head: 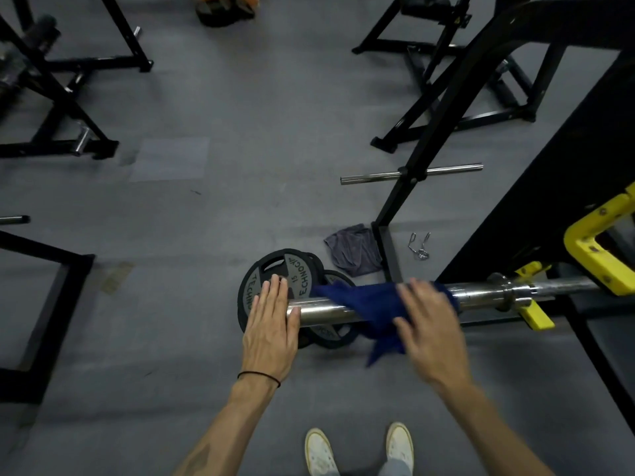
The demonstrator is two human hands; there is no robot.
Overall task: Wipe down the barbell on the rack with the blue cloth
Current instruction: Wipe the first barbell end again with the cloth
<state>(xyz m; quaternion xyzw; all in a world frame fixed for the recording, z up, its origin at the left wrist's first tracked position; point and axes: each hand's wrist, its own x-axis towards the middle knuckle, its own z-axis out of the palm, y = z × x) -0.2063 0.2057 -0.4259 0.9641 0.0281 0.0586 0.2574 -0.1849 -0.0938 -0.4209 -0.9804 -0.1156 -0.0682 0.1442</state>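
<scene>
The barbell [330, 312] lies across the rack [536, 214], its chrome sleeve jutting out to the left over the grey floor. The blue cloth [374, 310] is draped over that sleeve, a loose corner hanging below the bar. The right hand [429, 324] sits on top of the cloth, fingers spread and fairly straight, pressing it to the metal; it is blurred, so I cannot tell whether the thumb hooks underneath. The left hand [271, 321] lies flat with straight fingers at the very end of the sleeve, just left of the cloth and not touching it. Weight plates [275, 286] lie on the floor under that end, a grey rag [354, 249] beyond them.
</scene>
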